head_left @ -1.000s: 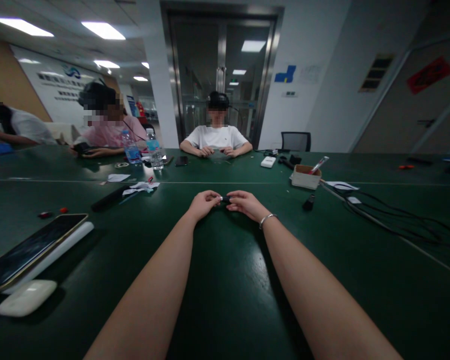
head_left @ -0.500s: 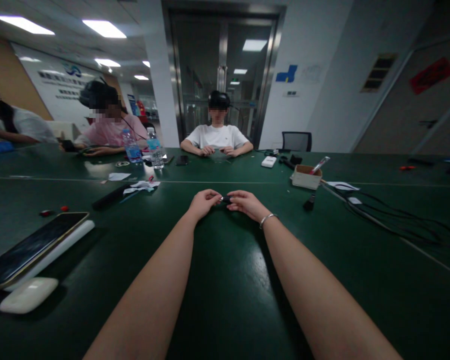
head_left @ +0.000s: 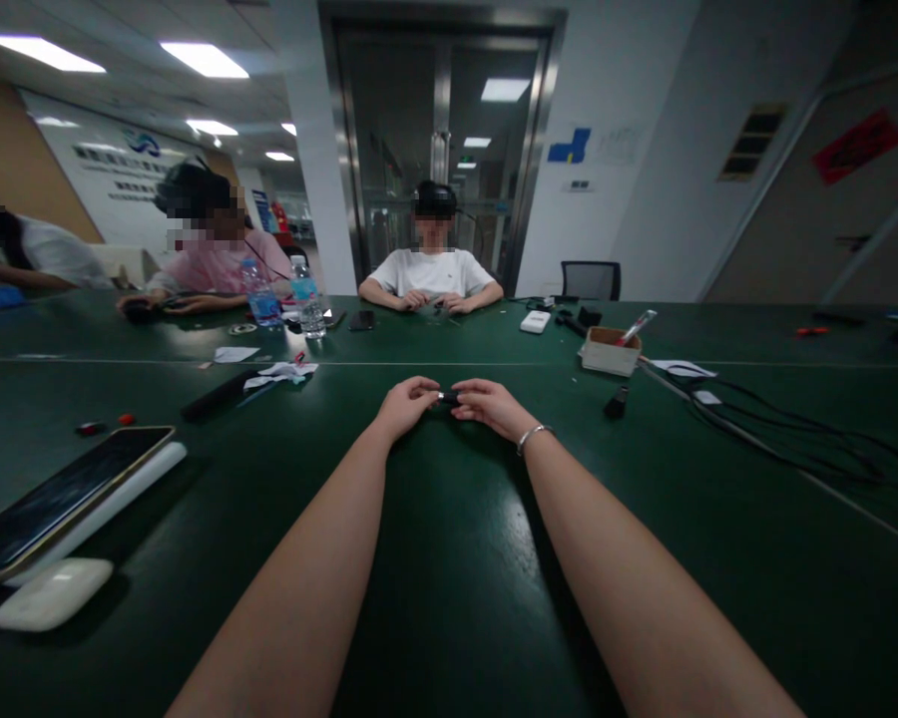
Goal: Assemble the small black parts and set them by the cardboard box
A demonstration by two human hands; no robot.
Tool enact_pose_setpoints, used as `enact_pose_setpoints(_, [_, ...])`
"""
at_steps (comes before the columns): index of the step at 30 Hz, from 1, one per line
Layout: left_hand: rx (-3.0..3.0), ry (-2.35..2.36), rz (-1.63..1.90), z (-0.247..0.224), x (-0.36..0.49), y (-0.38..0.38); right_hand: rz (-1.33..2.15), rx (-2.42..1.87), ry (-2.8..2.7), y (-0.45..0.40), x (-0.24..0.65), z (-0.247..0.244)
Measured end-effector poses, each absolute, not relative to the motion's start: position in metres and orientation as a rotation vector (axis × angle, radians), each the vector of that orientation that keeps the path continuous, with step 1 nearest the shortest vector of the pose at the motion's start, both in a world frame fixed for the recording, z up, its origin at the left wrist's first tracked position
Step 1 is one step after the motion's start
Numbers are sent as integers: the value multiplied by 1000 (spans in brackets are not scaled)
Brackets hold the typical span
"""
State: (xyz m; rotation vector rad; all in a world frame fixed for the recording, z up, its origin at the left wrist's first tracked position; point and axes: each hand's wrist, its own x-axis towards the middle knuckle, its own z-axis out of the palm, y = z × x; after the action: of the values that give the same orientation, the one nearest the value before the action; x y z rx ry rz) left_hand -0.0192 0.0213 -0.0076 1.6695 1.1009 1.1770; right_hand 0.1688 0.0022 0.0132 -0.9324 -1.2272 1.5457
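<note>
Between my fingertips, over the middle of the dark green table, is a small black object with a silvery end, too small to name for certain. My left hand pinches it at the silvery left end with thumb and forefinger. At the black right end, my right hand grips it in the same way, fingers closed together. A silver bracelet circles my right wrist. My fingers hide part of the object.
A phone and a white rounded case lie at left. Crumpled paper and two water bottles stand beyond. To the right are a small box, a black brush and cables. Several people sit across the table.
My hands keep the same grip and have hardly moved. The view has shifted very slightly. Across the table, the hands of the person in pink have moved a little.
</note>
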Motion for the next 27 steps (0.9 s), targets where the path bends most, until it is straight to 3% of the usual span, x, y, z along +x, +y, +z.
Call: enact_pose_setpoints(27, [1684,1107,1186,-7,-19,20,1543,-938,-1218,4,169,12])
